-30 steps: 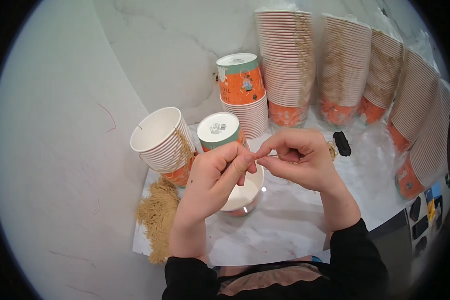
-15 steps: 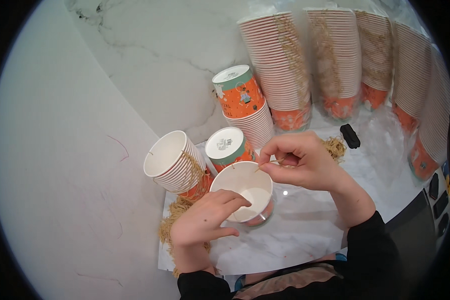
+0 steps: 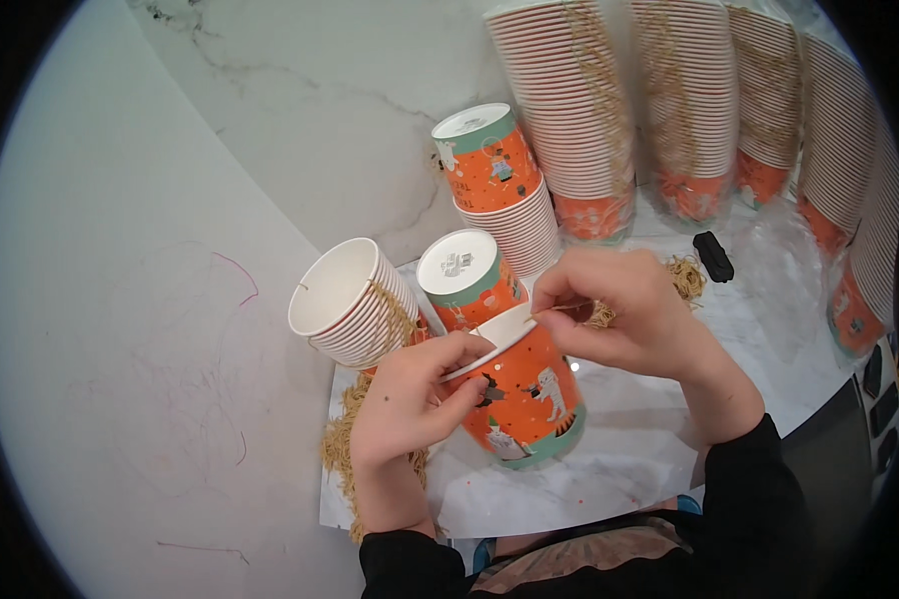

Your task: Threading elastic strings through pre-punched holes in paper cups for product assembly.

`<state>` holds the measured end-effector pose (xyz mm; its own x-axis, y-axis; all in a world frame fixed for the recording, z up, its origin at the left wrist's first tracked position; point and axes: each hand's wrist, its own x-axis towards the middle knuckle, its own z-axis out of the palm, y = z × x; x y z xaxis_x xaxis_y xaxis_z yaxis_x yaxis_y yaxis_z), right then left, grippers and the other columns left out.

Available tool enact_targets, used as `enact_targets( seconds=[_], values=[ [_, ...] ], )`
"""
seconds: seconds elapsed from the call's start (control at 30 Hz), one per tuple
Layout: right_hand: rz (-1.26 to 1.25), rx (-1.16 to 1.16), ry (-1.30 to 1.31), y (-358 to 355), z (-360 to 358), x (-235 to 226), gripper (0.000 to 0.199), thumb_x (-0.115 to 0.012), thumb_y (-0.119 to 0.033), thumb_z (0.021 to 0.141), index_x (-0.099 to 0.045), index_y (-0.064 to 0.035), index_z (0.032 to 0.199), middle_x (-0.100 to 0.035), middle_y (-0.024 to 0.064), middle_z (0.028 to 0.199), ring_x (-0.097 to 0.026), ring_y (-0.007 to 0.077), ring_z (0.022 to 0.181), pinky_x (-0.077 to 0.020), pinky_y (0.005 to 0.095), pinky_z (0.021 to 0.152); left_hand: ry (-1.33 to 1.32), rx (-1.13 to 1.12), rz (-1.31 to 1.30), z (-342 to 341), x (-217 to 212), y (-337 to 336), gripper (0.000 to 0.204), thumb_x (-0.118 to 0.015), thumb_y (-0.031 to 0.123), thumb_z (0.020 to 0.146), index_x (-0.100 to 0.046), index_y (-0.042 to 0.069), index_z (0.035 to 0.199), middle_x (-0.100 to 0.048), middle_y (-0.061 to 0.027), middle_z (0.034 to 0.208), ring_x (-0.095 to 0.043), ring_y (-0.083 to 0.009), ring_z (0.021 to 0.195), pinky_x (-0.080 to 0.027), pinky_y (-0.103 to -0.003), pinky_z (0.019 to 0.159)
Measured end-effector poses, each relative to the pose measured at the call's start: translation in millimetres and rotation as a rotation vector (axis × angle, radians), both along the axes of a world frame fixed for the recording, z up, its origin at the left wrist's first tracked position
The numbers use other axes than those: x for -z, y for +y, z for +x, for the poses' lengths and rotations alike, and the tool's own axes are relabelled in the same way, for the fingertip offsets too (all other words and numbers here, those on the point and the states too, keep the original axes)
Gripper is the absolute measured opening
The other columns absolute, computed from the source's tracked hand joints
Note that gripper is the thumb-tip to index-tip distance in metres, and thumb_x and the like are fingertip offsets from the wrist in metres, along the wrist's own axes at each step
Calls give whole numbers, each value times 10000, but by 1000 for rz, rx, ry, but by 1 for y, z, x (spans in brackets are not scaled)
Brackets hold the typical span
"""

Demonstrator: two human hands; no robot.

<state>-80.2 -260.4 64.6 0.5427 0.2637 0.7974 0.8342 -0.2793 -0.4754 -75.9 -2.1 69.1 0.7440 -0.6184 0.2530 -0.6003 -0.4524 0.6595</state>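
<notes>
The left hand (image 3: 410, 404) grips an orange printed paper cup (image 3: 519, 394), tilted on its side above the marble surface (image 3: 629, 439). The right hand (image 3: 629, 319) pinches a thin straw-coloured string (image 3: 567, 308) at the cup's rim. The threading step appears in hand; next the string needs guiding through the rim, steadily.

A small packing or craft workspace, by the look of it: tall sleeves of nested orange paper cups (image 3: 569, 110) line the back of a white marble-patterned table (image 3: 659, 439), some in clear plastic wrap. Loose tufts of straw-coloured string (image 3: 342, 439) litter the table edge, beside a plain pale wall (image 3: 120, 299) marked with faint scribbles.
</notes>
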Motion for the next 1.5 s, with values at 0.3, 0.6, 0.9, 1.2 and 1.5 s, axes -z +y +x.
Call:
enact_targets(
  seconds=[0.3, 0.6, 0.9, 1.2, 1.5],
  values=[
    [-181, 146, -285, 14, -2, 6, 177, -748, -101, 799, -627, -87, 926, -622, 30, 787, -650, 218, 651, -494, 340, 528, 197, -110, -537, -17, 4, -24, 289, -669, -45, 919, -642, -34, 1206, -703, -33, 1022, -662, -66, 906, -548, -221, 771],
    [-219, 237, -415, 21, 4, 14, 186, -754, -118, 788, -601, -91, 891, -571, 15, 745, -632, 185, 638, -489, 331, 520, 246, -100, -575, -14, 6, -24, 313, -653, -52, 937, -599, -57, 1245, -688, -54, 1071, -653, -78, 976, -550, -220, 827],
    [-258, 255, -416, 22, 4, 14, 230, -795, -52, 726, -652, -86, 903, -617, 27, 728, -634, 203, 609, -495, 324, 522, 378, -49, -600, -8, 5, -20, 329, -646, -42, 952, -573, -56, 1273, -680, -81, 1150, -650, -108, 1068, -554, -227, 864],
    [-245, 287, -461, 24, 5, 14, 239, -797, -44, 697, -666, -86, 893, -601, 28, 729, -632, 214, 626, -493, 327, 529, 677, 101, -740, -2, -3, -7, 345, -617, 12, 990, -554, -56, 1322, -686, -116, 1214, -662, -138, 1102, -507, -291, 992],
    [-197, 276, -455, 32, 2, 17, 236, -790, -27, 693, -671, -81, 890, -610, 31, 746, -635, 215, 644, -493, 325, 537, 562, 122, -725, 17, 12, -3, 245, -680, -57, 922, -658, -57, 1166, -727, -119, 1102, -693, -135, 1025, -544, -248, 911]
  ],
)
